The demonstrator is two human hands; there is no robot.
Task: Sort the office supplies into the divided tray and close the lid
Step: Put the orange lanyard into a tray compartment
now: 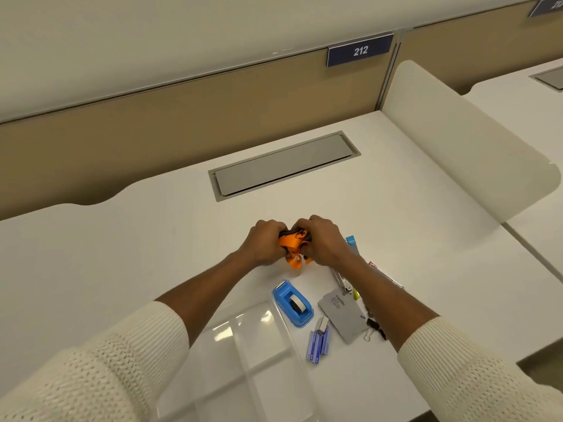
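A crumpled orange strap (pixel 293 245) with a dark part is bunched between the left hand (pixel 264 242) and right hand (pixel 323 240), both gripping it above the white desk (pixel 128 245), far from the clear divided tray (pixel 243 354) and blue tape dispenser (pixel 293 303).

The person is wearing a cream-white knit sweater with 2 long sleeves. The left sleeve (pixel 91 370) is showing a chunky, open, bumpy weave, ending in a finer ribbed cuff pushed up the forearm. The right sleeve (pixel 475 376) is showing the same texture and ribbed cuff. The left hand (pixel 264 243) and right hand (pixel 323 240) are going bare, wearing no rings or watch.
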